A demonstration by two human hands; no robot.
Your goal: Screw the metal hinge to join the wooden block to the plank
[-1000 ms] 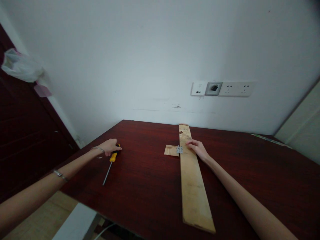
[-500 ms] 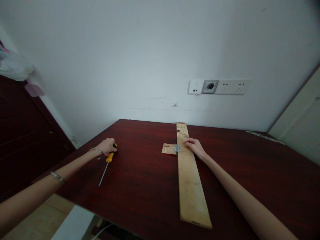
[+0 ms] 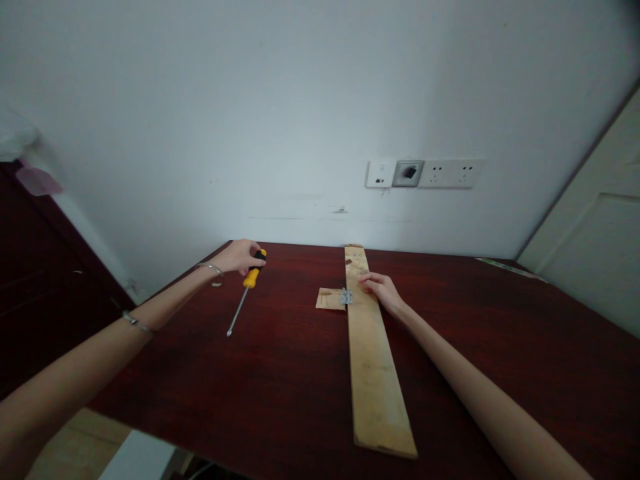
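A yellow and black screwdriver (image 3: 251,277) is in my left hand (image 3: 243,256), which grips the top of its handle. The metal shaft slants down and left, its tip over the dark red table (image 3: 280,373). My right hand (image 3: 383,290) rests at the right edge of a long wooden board (image 3: 373,360), thumb and fingers pinched together over the board. Whatever is between those fingertips is too small to make out. Left of them, a metal hinge (image 3: 347,297) joins the board to a short wooden piece (image 3: 330,299).
Behind the table stands a white wall with sockets (image 3: 445,173) and a black plug (image 3: 410,173). A pale door (image 3: 600,240) is on the right, a dark red door (image 3: 40,280) on the left. A thin printed strip (image 3: 510,268) lies at the back right.
My left hand has lifted the screwdriver and moved right and away from me, toward the hinge. My right hand stays by the board. The view has shifted slightly.
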